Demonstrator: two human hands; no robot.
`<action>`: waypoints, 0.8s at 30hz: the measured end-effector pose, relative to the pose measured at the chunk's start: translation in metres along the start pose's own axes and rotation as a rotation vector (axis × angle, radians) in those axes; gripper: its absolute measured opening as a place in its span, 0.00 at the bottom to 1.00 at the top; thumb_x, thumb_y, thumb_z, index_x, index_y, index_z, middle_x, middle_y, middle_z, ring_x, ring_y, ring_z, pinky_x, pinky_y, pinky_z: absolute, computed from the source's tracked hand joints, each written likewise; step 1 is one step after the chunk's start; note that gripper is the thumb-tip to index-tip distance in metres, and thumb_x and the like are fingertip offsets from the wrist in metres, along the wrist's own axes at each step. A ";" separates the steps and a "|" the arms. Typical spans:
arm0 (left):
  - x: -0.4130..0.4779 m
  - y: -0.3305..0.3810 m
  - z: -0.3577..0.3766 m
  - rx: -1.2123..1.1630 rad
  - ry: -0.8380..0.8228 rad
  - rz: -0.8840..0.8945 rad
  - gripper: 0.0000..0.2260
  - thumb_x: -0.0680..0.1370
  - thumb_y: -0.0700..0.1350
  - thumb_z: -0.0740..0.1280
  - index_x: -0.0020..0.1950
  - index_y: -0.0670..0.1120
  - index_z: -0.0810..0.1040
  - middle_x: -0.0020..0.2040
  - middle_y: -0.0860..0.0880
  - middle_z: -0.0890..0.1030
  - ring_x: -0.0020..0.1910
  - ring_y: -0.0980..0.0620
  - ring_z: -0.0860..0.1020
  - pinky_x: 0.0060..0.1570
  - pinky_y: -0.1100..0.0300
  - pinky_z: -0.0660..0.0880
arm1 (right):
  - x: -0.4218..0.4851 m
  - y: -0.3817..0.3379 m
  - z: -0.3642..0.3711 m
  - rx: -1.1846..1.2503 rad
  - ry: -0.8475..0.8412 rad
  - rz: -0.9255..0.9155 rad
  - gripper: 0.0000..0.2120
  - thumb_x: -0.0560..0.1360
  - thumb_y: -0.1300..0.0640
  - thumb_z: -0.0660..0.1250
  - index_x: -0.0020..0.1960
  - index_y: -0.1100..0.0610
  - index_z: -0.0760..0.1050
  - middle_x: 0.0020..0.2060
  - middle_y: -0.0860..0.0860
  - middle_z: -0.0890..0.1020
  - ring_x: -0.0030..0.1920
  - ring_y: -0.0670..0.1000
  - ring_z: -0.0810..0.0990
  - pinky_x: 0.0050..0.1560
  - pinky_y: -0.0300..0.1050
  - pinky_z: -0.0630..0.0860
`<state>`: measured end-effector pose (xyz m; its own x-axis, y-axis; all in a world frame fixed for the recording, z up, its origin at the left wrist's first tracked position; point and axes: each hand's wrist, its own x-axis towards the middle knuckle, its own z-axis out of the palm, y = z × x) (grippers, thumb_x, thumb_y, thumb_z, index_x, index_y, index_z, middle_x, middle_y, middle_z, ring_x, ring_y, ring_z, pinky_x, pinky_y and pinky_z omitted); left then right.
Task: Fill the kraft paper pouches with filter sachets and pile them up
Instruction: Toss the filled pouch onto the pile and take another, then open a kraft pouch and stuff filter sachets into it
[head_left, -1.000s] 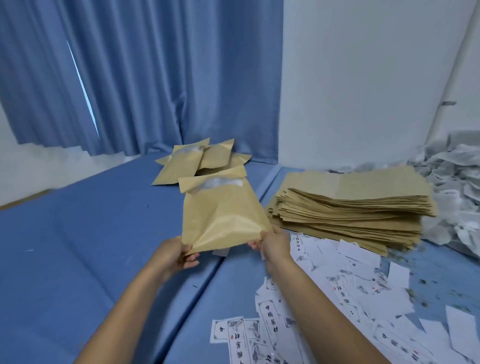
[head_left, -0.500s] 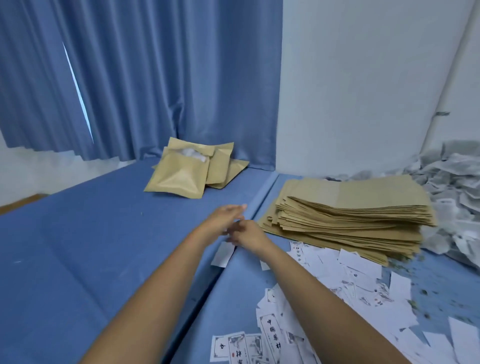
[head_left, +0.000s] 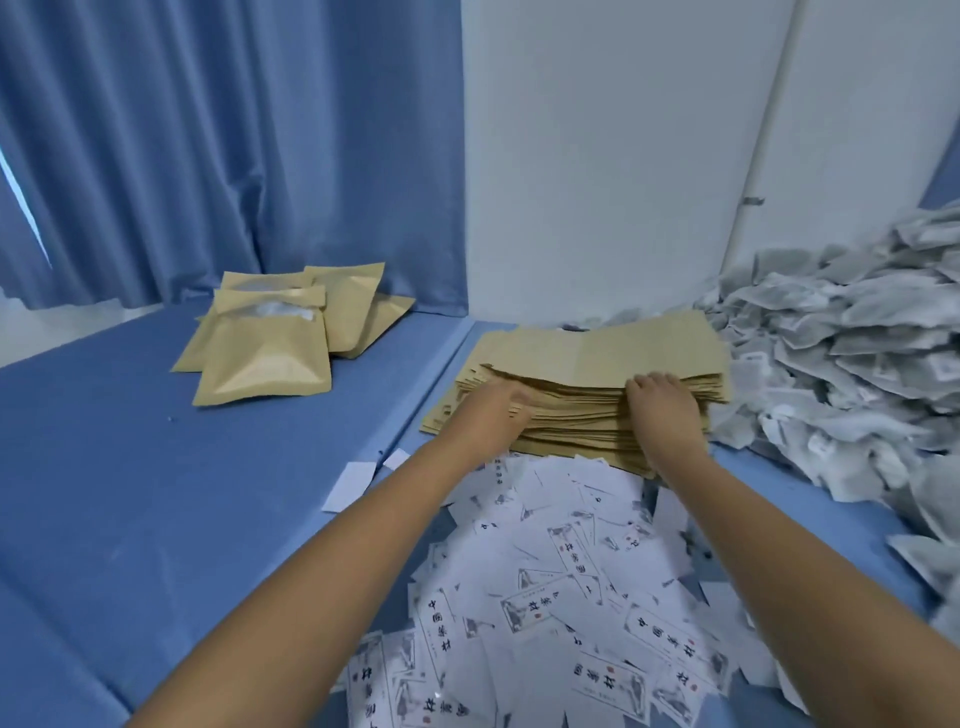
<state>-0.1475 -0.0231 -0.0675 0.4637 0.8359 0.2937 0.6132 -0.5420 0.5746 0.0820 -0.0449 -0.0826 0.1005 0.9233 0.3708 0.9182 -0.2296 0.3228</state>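
Blue mat (head_left: 156, 519) runs under everything, with a seam just left of our left fingers (head_left: 514, 402). A blue curtain (head_left: 234, 156) and a white wall (head_left: 597, 156) stand well beyond both sets of fingertips.

The heap of filter sachets (head_left: 857, 353) is right of our right fingers (head_left: 652, 382), near them but not touching, and it butts against the right end of the stack.

The spread of printed white slips (head_left: 571, 597) lies behind the fingers, between and under our 2 forearms. 2 blank slips (head_left: 353, 483) lie left of the left forearm.

The stack of empty kraft pouches (head_left: 597, 348) is directly at the fingers, and both hands are on its near face.

The pile of filled kraft pouches (head_left: 265, 353) is well left of the left fingers and a bit further out, about 4 of them overlapping.

Left hand (head_left: 491, 413): fingers are pushed into the stack's near-left edge with the tips buried in the layers. We cannot tell if they are pinching a pouch.

Right hand (head_left: 665, 415): fingers are bent against the stack front with the tips at the top edge. We cannot tell if they grip.
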 end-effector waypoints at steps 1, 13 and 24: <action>-0.001 0.006 0.005 0.041 -0.012 0.022 0.12 0.80 0.45 0.64 0.63 0.50 0.78 0.64 0.49 0.76 0.61 0.52 0.74 0.62 0.57 0.70 | -0.004 0.005 -0.001 -0.020 0.048 -0.039 0.13 0.77 0.64 0.57 0.59 0.58 0.74 0.55 0.54 0.79 0.58 0.55 0.74 0.62 0.47 0.67; -0.010 0.063 0.071 0.688 -0.051 0.291 0.25 0.76 0.41 0.66 0.72 0.46 0.64 0.69 0.47 0.69 0.68 0.46 0.67 0.64 0.54 0.65 | -0.087 -0.002 -0.024 0.768 0.204 -0.081 0.06 0.70 0.57 0.75 0.43 0.58 0.82 0.39 0.53 0.82 0.44 0.55 0.77 0.48 0.50 0.71; -0.087 0.051 0.100 0.588 -0.434 0.805 0.26 0.82 0.49 0.58 0.78 0.51 0.53 0.77 0.47 0.56 0.74 0.49 0.56 0.69 0.52 0.58 | -0.141 0.065 0.005 1.796 -0.352 0.865 0.09 0.77 0.69 0.60 0.55 0.65 0.76 0.42 0.58 0.82 0.40 0.55 0.81 0.41 0.47 0.79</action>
<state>-0.0926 -0.1317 -0.1406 0.9823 0.1776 0.0594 0.1848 -0.9704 -0.1552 0.1297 -0.1885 -0.1176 0.4878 0.8193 -0.3011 -0.1588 -0.2559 -0.9536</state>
